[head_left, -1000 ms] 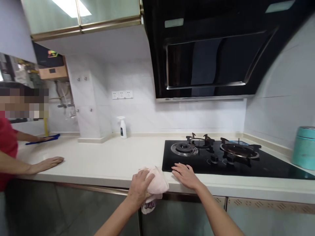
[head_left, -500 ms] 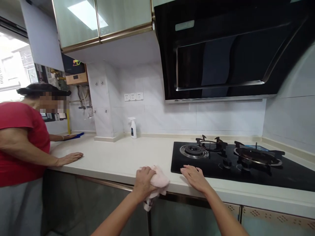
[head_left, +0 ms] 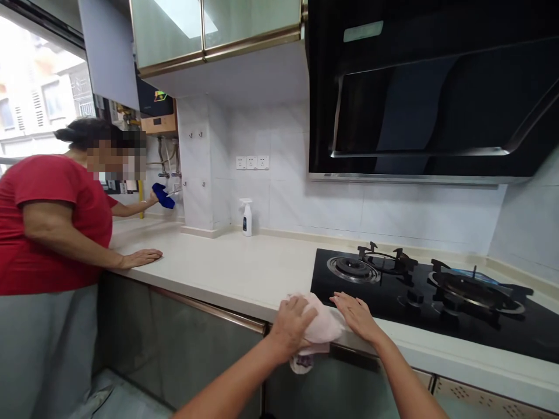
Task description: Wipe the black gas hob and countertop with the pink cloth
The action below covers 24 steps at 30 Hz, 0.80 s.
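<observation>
My left hand point(head_left: 292, 327) grips a pale pink cloth point(head_left: 322, 321) at the front edge of the white countertop point(head_left: 218, 265). Part of the cloth hangs down over the edge, in front of the cabinet. To its right, my right hand point(head_left: 354, 314) lies with fingers stretched out, its fingertips at the front left corner of the black gas stove point(head_left: 325, 279). Nothing is held in it.
A white spray bottle point(head_left: 247, 218) stands against the back wall. At the left, a person in a red shirt point(head_left: 61, 221) leans over the counter, holding a blue cloth point(head_left: 163, 195) at the wall. A black range hood point(head_left: 419, 105) overhangs the stove.
My left hand and the pink cloth have moved right along the counter edge, closer to my right hand. The other person has raised the blue cloth from the counter to the wall. The view has shifted.
</observation>
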Each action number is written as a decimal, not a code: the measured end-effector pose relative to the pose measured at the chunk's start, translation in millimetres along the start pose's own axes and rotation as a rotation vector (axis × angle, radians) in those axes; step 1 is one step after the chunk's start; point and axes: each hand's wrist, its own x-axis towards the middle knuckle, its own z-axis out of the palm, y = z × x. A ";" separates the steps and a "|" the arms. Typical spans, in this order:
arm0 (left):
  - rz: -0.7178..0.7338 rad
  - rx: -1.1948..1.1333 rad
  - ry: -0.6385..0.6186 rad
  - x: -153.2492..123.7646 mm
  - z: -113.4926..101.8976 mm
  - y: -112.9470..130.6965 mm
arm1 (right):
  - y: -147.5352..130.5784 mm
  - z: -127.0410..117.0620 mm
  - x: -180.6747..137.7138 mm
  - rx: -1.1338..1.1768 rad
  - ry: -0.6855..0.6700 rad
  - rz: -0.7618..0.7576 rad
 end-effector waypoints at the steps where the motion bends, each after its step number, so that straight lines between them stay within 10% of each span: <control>1: -0.013 0.023 -0.021 -8.7 -4.7 -15.3 | 0.2 0.8 0.0 -0.002 0.001 0.000; 8: -0.277 0.135 -0.085 -67.7 -51.2 -128.0 | 0.1 4.0 0.0 0.004 0.014 0.004; 13: -0.424 0.189 -0.101 -85.6 -77.5 -165.1 | -7.8 2.6 0.0 0.028 0.042 -0.001; 18: -0.450 0.244 -0.124 -65.5 -75.3 -136.0 | -17.9 -2.0 0.1 0.075 0.080 0.011; 24: -0.252 0.109 -0.050 -16.2 -37.2 -45.6 | -20.8 -10.0 -0.8 0.103 0.065 0.028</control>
